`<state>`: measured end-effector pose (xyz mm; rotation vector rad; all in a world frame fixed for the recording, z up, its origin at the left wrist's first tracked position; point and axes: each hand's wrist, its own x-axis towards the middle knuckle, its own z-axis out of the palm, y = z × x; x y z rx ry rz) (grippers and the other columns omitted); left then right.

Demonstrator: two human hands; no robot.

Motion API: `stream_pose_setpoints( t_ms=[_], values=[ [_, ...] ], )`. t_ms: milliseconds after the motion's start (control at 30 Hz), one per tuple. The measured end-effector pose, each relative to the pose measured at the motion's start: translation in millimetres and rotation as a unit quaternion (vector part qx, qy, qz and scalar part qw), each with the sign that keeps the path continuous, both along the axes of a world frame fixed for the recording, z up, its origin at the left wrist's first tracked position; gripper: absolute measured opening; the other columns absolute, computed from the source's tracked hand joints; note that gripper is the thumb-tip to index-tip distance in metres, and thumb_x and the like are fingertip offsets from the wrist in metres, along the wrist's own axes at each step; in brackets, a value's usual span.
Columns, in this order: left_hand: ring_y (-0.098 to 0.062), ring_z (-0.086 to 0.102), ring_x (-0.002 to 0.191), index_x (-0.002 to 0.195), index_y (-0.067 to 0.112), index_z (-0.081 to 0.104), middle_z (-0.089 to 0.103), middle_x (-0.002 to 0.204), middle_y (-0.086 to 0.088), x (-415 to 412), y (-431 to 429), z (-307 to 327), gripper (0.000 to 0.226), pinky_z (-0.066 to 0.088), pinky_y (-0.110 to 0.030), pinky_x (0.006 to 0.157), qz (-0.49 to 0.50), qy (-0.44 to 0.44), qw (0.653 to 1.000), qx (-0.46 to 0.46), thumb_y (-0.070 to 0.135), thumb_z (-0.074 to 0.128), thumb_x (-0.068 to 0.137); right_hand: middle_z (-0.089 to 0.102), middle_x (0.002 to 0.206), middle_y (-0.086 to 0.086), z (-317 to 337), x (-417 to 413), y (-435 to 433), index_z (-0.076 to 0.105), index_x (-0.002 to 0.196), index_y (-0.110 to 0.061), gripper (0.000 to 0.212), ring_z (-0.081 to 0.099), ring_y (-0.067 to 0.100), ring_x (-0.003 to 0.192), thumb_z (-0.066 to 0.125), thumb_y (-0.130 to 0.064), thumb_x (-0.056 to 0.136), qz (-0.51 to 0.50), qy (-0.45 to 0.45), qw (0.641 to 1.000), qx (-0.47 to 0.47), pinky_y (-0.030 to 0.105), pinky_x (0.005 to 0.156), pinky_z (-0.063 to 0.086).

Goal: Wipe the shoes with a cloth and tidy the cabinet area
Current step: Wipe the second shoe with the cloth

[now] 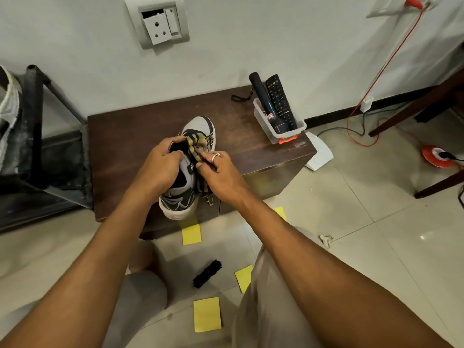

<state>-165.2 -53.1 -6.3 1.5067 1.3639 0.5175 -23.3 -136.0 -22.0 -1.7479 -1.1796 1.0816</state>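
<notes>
Shoe (198, 126), grey-white with black trim, lies on the counter (125, 146), left hand (162, 165) gripping its collar, right hand (222, 175) pinching a tan striped cloth (196, 144) against it.

1. Dark wooden cabinet (130, 146), low, pushed against the wall. The top looks scuffed and dusty.
2. On it: a grey and black shoe (198, 126) in the middle, heel sticking out over the front edge. A clear plastic bin (266, 129) sits at the right end, with a black strap (241, 97) near the back edge.
3. Tiled floor (376, 222): four yellow notes, one (191, 233) right at the cabinet's foot, and a black brush (208, 273) between them.
4. Also down there: a white wedge-shaped thing (319, 153) beside the cabinet and an orange cable reel (435, 156) further right.
</notes>
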Motion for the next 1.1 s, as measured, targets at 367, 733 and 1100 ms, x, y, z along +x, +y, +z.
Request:
stream_pose_setpoints(
  t_ms=[367,733,1100],
  values=[
    [-0.013,0.062,0.113,0.116,0.053,0.061,0.066,0.121,0.012,-1.0,1.1,-8.4,0.036,0.049,-0.048,0.103,0.001,-0.013,1.000,0.001,0.028,0.045,0.094,0.055,0.115,-0.004,-2.2,3.4,-1.2,0.067,0.134,-0.018,0.038,0.059,0.015,0.110,0.059,-0.016,0.096,-0.010,-0.101,0.995,0.023,0.036,0.102,0.051],
    [-0.013,0.059,0.114,0.126,0.043,0.057,0.063,0.125,0.010,2.1,-3.2,-5.1,0.039,0.048,-0.045,0.103,0.007,0.006,1.000,0.011,0.021,0.039,0.101,0.054,0.112,-0.007,6.1,-3.2,-4.1,0.069,0.132,-0.018,0.038,0.057,0.009,0.106,0.059,-0.011,0.096,0.012,-0.116,0.992,0.046,0.029,0.100,0.051],
    [-0.015,0.057,0.119,0.131,0.040,0.055,0.059,0.134,0.007,6.2,-5.4,-3.3,0.040,0.047,-0.043,0.103,0.027,0.011,0.999,0.012,0.018,0.038,0.101,0.055,0.116,-0.005,8.3,-2.1,-25.6,0.068,0.133,-0.017,0.037,0.059,0.003,0.101,0.059,-0.012,0.097,0.061,-0.100,0.993,0.030,0.010,0.086,0.046]
  ],
)
